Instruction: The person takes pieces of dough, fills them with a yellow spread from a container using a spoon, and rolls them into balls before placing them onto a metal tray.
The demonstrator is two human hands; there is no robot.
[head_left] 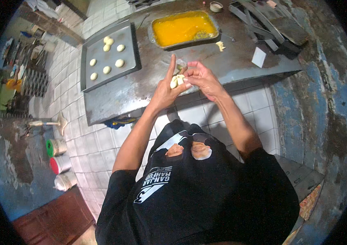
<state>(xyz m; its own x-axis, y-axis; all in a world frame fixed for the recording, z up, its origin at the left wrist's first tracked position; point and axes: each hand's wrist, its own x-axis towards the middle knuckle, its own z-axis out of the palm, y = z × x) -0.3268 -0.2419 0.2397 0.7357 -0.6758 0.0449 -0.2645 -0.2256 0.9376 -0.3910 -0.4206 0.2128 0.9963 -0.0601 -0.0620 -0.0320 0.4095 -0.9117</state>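
Note:
My left hand (165,92) cradles a pale, creamy lump of dough (177,81), index finger raised. My right hand (207,83) reaches in from the other side, thumb on the dough and fingers curled by a small translucent, brownish thing (181,64) that I cannot make out. Both are held over the near edge of a dark metal worktop (153,73). At its left a grey baking tray (134,49) bears several round dough balls (119,63). Behind my hands sits a rectangular pan of bright yellow mixture (183,28), with a pale scrap (220,45) to its right.
A small bowl (216,6), dark metal frames (255,26) and a white card (258,57) are on the worktop's back and right. Tiled floor (92,147) lies below. Lidded buckets (59,164) and a cluttered shelf (14,83) are at the left, a peeling blue surface (316,114) at the right.

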